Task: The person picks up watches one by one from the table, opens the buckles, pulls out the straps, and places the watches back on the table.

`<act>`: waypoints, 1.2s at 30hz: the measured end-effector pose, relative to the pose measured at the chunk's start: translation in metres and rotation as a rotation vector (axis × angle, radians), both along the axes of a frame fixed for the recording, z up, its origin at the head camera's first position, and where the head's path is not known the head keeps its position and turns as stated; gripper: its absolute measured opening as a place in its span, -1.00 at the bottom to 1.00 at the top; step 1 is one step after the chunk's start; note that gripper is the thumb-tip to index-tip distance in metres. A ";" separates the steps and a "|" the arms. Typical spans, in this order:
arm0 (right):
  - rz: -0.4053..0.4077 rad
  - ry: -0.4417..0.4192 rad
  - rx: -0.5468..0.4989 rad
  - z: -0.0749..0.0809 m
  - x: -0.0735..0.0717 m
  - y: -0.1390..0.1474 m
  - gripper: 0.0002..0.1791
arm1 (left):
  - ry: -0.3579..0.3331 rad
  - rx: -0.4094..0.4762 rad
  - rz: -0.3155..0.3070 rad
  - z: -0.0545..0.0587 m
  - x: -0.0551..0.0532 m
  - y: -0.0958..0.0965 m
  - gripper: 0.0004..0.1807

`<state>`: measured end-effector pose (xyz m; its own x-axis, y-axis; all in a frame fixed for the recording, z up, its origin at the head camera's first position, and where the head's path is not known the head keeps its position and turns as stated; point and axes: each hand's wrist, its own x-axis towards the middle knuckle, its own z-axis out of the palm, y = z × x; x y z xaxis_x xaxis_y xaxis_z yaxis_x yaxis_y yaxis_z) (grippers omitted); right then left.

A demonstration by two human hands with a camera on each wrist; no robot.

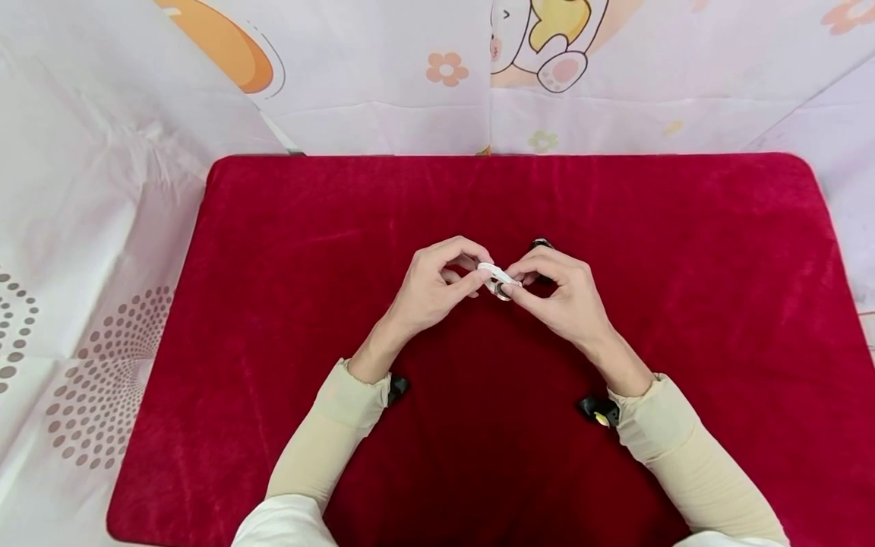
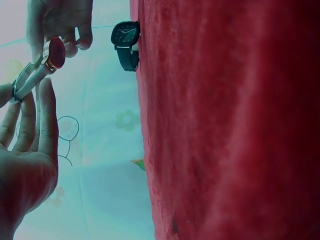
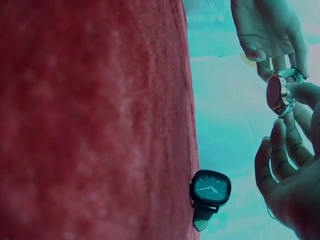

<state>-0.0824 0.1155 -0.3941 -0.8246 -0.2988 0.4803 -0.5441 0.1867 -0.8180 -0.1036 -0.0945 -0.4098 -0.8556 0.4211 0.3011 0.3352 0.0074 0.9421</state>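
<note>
A wristwatch with a white strap (image 1: 494,271) is held up between the two hands over the middle of the table. My left hand (image 1: 443,282) pinches the strap between thumb and fingers at its left end. At the other end, my right hand (image 1: 563,292) grips the watch by its round case, thumb on the near side. The case (image 2: 56,53) has a shiny metal rim, and its face is turned downward, toward the cloth. In the right wrist view the strap curves round behind the case (image 3: 274,95).
A second wristwatch, black with a squarish dial (image 3: 211,188), stands on the red cloth (image 1: 307,228) just beyond the right hand. Its strap loops behind it. Patterned sheets (image 1: 383,114) hang at the table's far and left edges.
</note>
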 end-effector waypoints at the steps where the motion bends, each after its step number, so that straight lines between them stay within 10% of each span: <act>1: -0.001 -0.003 -0.001 0.000 0.000 0.000 -0.81 | 0.002 0.012 -0.005 0.000 0.000 0.000 -0.88; 24: -0.004 -0.017 0.009 -0.002 0.000 0.000 -0.82 | 0.007 -0.005 -0.009 -0.001 -0.002 0.001 -0.83; 36: -0.009 -0.065 0.032 -0.035 -0.009 0.012 -0.78 | 0.014 -0.043 0.016 0.001 -0.001 0.006 -0.86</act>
<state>-0.0918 0.1278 -0.4289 -0.8566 -0.3055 0.4158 -0.4881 0.2184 -0.8450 -0.1047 -0.0886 -0.4090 -0.8582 0.4200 0.2950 0.3479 0.0535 0.9360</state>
